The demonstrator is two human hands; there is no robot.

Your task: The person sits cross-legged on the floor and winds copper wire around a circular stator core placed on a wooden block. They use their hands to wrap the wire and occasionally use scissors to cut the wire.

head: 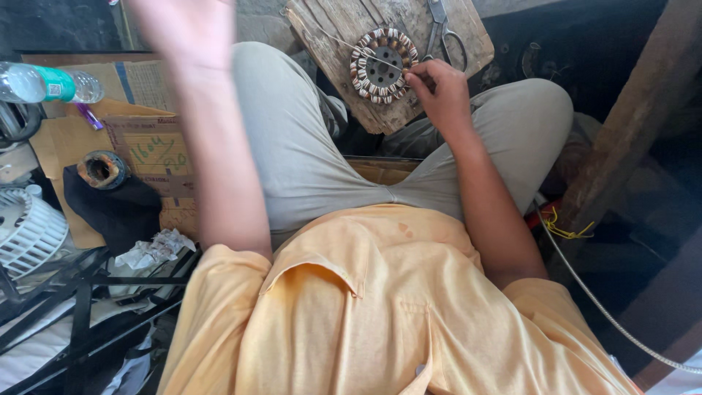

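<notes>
A: State the position of each hand.

B: The right hand rests at upper centre of the frame, fingers curled together against the edge of the wound stator ring, apparently pinching something thin; the exact grip cannot be told. The left hand is raised at upper left, blurred, fingers apart, holding nothing visible.

A: Where does the stator ring lie, and why there?

B: Flat on a rough wooden board propped across the person's knees. The board appears to serve as a firm work surface within reach.

A: Describe materials.

B: The ring is circular, with a dark metal core pierced by holes, wrapped in alternating brown and pale coil segments. A thin wire runs from it toward the upper left. The board is weathered, grainy and cracked. Metal scissors lie on it just beside the ring.

A: Surrounding items?

B: At left: a clear plastic bottle, flattened cardboard, and a white ribbed fan grille.
</notes>
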